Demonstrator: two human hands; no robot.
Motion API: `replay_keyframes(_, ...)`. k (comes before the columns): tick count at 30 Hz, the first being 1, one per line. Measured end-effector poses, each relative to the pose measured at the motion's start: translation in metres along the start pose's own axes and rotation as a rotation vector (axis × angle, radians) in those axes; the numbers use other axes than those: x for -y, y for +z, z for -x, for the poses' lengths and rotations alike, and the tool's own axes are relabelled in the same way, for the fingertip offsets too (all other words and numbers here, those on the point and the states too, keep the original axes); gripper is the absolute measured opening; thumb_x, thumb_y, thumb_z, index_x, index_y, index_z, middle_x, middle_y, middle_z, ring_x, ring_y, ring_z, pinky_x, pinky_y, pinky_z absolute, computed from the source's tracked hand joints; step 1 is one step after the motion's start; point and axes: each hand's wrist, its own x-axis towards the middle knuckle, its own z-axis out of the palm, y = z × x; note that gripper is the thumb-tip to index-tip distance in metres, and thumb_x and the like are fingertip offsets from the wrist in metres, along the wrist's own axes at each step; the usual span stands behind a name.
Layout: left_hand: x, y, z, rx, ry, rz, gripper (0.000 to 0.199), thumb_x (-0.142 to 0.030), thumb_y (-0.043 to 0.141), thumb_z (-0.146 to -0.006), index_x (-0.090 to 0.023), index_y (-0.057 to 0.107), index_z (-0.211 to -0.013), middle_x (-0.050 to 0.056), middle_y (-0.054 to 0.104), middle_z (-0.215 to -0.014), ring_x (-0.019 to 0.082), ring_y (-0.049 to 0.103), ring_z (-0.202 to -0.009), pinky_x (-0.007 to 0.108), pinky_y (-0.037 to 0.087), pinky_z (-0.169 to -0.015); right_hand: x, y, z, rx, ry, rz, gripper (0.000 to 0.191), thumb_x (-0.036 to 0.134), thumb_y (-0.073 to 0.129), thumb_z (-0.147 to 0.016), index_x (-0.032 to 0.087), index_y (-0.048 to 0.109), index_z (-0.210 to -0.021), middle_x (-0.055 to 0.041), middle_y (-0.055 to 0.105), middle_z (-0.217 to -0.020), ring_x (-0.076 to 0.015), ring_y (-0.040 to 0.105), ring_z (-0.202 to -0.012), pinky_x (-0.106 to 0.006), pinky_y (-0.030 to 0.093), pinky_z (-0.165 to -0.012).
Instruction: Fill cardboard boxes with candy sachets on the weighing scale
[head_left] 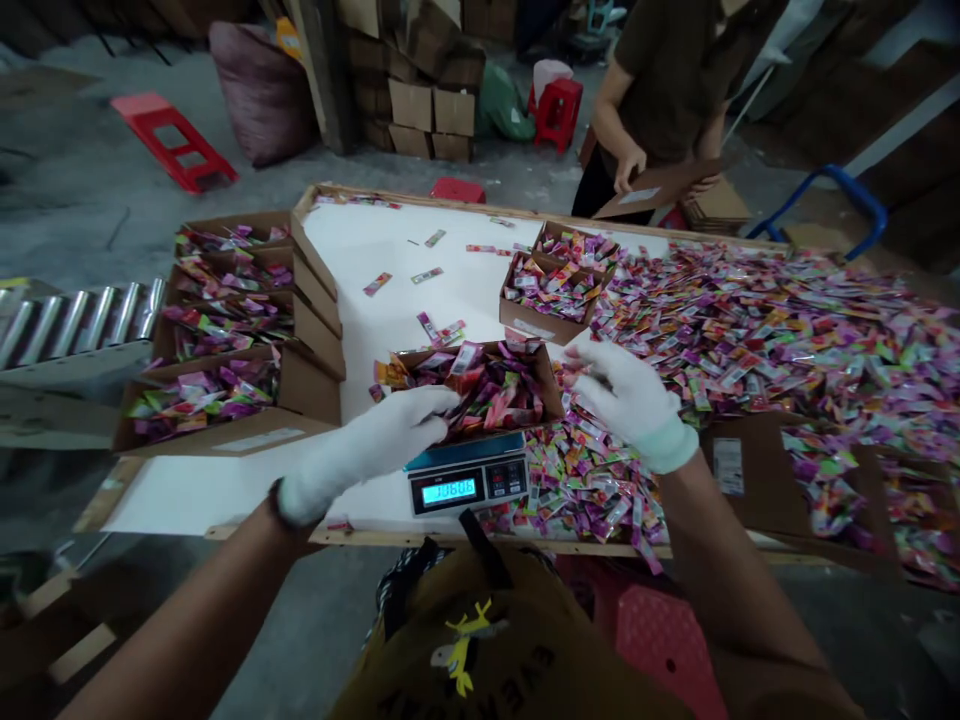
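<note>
A cardboard box full of small colourful packets (499, 395) rests on a digital scale (469, 485) with a lit display. My left hand (379, 440), in a white glove, reaches over the box's left front part; its fingers are close together at the packets, and whatever they may hold is hidden. To the right of the box, my right hand (626, 395), also gloved, is over the loose packets (600, 480), fingers bent and blurred. I cannot make out anything in it.
Filled boxes (311, 385) line the table's left side, and two more (544, 325) stand behind the scale. A large packet heap (780, 320) covers the right side. Across the table, a person (675, 100) holds flat cardboard. Rollers (82, 320) are at far left.
</note>
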Motion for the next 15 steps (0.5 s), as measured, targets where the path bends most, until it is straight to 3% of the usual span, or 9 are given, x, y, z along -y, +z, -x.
replay_keyframes(2,0.000,-0.017,0.037,-0.020,-0.071,0.131,0.035,-0.041,0.060,-0.091,-0.023,0.083,-0.111,0.008,0.079,-0.128,0.030,0.073,-0.121,0.038,0.056,-0.109,-0.038,0.020,0.012,0.074,0.234,0.071,0.040,0.039,0.054,-0.103,0.020,0.070,-0.134,-0.0124,0.076,-0.123,-0.0287,0.070,-0.115,-0.042,0.054,-0.104)
replay_keyframes(4,0.005,-0.028,0.075,-0.024,-0.257,0.334,0.041,-0.051,0.067,-0.089,-0.024,0.083,-0.114,0.009,0.079,-0.128,0.033,0.074,-0.119,0.042,0.062,-0.102,-0.079,0.051,0.035,0.298,0.528,0.224,0.038,0.034,0.050,-0.103,0.019,0.072,-0.129,-0.0113,0.076,-0.116,-0.0267,0.069,-0.113,-0.039,0.053,-0.103)
replay_keyframes(6,0.015,-0.029,0.106,-0.070,-0.473,0.558,0.052,-0.061,0.073,-0.084,-0.023,0.081,-0.119,0.012,0.078,-0.130,0.037,0.073,-0.119,0.044,0.064,-0.096,-0.106,0.090,0.066,0.484,0.663,0.285,0.028,0.024,0.058,-0.094,0.016,0.077,-0.113,-0.0107,0.076,-0.104,-0.0257,0.070,-0.103,-0.036,0.054,-0.096)
replay_keyframes(8,0.032,-0.020,0.128,-0.177,-0.656,0.715,0.059,-0.063,0.076,-0.083,-0.020,0.077,-0.123,0.014,0.075,-0.134,0.038,0.072,-0.122,0.045,0.063,-0.100,-0.117,0.127,0.100,0.612,0.716,0.303,0.019,0.019,0.069,-0.084,0.015,0.078,-0.100,-0.0103,0.073,-0.098,-0.0239,0.071,-0.093,-0.034,0.054,-0.089)
replay_keyframes(11,0.070,-0.001,0.142,-0.408,-0.817,0.913,0.047,-0.049,0.073,-0.091,-0.017,0.069,-0.126,0.014,0.071,-0.138,0.034,0.070,-0.123,0.044,0.058,-0.107,-0.119,0.162,0.141,0.713,0.769,0.328,0.018,0.023,0.074,-0.085,0.016,0.077,-0.101,-0.0119,0.072,-0.110,-0.0215,0.070,-0.092,-0.034,0.054,-0.086)
replay_keyframes(15,0.132,0.002,0.141,-0.635,-1.012,1.105,0.019,-0.029,0.057,-0.101,-0.018,0.051,-0.116,0.009,0.062,-0.129,0.025,0.066,-0.121,0.042,0.054,-0.111,-0.136,0.163,0.155,0.738,0.777,0.306,0.017,0.018,0.064,-0.090,0.017,0.078,-0.099,-0.0120,0.074,-0.113,-0.0213,0.071,-0.101,-0.029,0.053,-0.091)
